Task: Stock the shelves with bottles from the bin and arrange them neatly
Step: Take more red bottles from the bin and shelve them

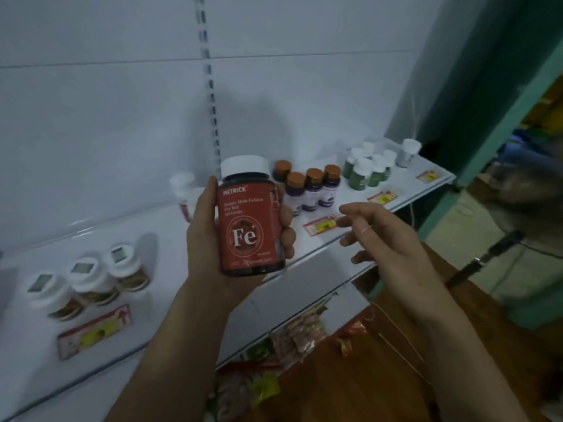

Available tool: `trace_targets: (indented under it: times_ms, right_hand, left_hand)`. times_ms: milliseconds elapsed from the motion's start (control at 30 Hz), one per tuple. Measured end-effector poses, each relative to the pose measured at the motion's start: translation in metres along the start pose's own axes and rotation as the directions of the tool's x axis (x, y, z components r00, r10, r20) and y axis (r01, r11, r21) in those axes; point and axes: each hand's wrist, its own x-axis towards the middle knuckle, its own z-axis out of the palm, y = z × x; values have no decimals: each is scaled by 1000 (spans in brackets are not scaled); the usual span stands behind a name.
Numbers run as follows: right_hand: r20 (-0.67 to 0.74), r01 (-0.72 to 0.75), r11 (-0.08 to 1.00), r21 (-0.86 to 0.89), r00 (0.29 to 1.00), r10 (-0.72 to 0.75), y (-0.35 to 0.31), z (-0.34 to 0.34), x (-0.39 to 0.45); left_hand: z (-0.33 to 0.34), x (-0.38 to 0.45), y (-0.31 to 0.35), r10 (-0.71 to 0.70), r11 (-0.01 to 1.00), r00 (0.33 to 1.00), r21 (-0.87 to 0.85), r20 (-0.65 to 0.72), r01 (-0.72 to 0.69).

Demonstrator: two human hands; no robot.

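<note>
One white shelf [158, 239] carried grouped bottles: three white-capped jars [88, 281], four orange-capped bottles [307, 187], green bottles [365, 169]. Above it, the left hand [213, 239] gripped an upright red Fe bottle [248, 217]; the right hand [384, 236] hung beside it, fingers loose, holding nothing.

Single head-worn wide-angle view, angled forward and down; white shelf [304, 248] close, running 8 to 2 o'clock; held bottle [250, 220] nearest, centre.
</note>
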Motion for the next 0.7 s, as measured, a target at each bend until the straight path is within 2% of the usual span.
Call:
trace_targets:
  times_ms: [133, 233, 333, 500, 567, 700]
  right_hand:
    - [257, 93, 993, 67, 961, -107, -11, 64, 43]
    - [448, 146, 975, 165, 870, -206, -31, 137, 50]
    - [591, 156, 947, 281, 750, -299, -63, 214, 33]
    - [733, 217, 902, 374, 526, -430, -124, 319, -27]
    - [749, 220, 881, 418, 466, -471, -150, 357, -53]
    - [785, 264, 848, 459, 326, -526, -201, 423, -102]
  left_hand:
    - [-25, -64, 36, 203, 978, 979, -55, -6, -203]
    - [-51, -125, 56, 360, 930, 928, -44, -99, -365]
    - [-77, -193, 75, 501, 856, 843, -26, -196, -515]
    - [-110, -307, 90, 648, 737, 662, 89, -378, -670]
    - [-122, -350, 96, 682, 696, 590, 135, -432, -705]
    - [-146, -423, 113, 716, 660, 505, 230, -483, -715]
